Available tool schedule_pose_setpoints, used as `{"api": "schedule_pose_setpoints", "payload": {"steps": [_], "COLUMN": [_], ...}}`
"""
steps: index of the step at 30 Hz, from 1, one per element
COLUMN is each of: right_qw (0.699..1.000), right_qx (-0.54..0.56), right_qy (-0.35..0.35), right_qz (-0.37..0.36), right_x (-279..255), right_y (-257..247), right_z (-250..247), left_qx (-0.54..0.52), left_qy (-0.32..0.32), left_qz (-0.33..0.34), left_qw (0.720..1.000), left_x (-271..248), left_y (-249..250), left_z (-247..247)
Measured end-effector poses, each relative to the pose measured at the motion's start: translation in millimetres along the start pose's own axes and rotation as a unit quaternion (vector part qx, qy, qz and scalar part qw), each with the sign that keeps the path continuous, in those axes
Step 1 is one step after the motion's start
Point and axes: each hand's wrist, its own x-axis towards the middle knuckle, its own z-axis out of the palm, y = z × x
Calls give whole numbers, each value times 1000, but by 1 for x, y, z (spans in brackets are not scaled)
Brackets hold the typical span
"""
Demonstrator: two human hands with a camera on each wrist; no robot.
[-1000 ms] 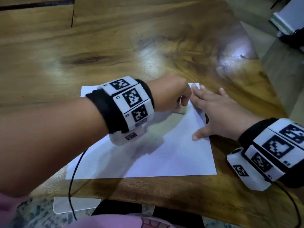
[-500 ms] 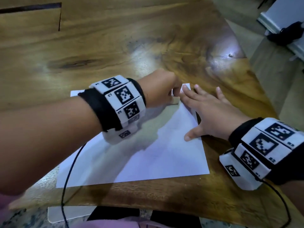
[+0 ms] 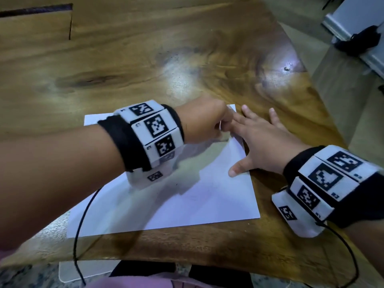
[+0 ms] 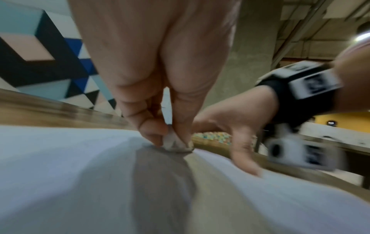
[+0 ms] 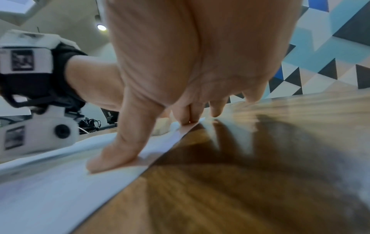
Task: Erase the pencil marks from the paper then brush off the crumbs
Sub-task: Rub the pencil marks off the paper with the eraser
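Observation:
A white sheet of paper [image 3: 207,196] lies on the wooden table [image 3: 145,59] near its front edge. My left hand [image 3: 204,123] pinches a small whitish eraser [image 4: 177,144] and presses it onto the paper near the far right corner. In the left wrist view the eraser's bottom touches the sheet [image 4: 80,174]. My right hand [image 3: 264,142] lies flat with spread fingers on the paper's right edge, thumb [image 5: 112,152] and fingertips on the sheet [image 5: 50,197], palm over the table. Faint pencil traces show in the paper's lower middle.
The table's right edge [image 3: 324,113] drops to the floor close beside my right hand. A black cable [image 3: 81,225] hangs from my left wrist across the paper's left corner. A pale flat object [image 3: 83,271] lies below the table's front edge.
My left hand with the eraser has shifted slightly back and forth near the paper's far right corner. The right hand keeps pressing the right edge. The head view has drifted.

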Motion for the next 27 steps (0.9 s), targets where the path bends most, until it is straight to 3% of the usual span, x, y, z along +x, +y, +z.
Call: {"api": "schedule_pose_setpoints", "payload": {"steps": [5, 7, 10, 12, 16, 18, 20, 24, 27], "right_qw": [1000, 1000, 1000, 1000, 1000, 1000, 1000, 1000, 1000], "right_qx": [4, 6, 9, 9, -1, -7, -3, 1, 8], "right_qy": [2, 5, 10, 13, 7, 6, 6, 9, 5], "right_qz": [2, 2, 0, -1, 7, 7, 7, 6, 6], "right_x": [0, 0, 0, 0, 1, 1, 1, 0, 1], "right_y": [0, 0, 0, 1, 2, 2, 1, 1, 2], "right_z": [0, 1, 1, 0, 1, 1, 1, 0, 1], "left_qx": [-30, -24, 9, 20, -11, -21, -12, 34, 17], "left_qy": [-186, -169, -60, -27, -162, -198, -159, -15, -34], "left_qz": [31, 23, 14, 27, 68, 66, 58, 29, 31], "left_qw": [982, 985, 998, 999, 984, 978, 986, 999, 999], "left_x": [-34, -22, 2, 2, -34, -36, -20, 11, -6], "left_y": [-2, -3, 3, 6, 2, 1, 0, -2, -1], "left_z": [4, -2, -6, -1, 9, 8, 3, -8, 2]}}
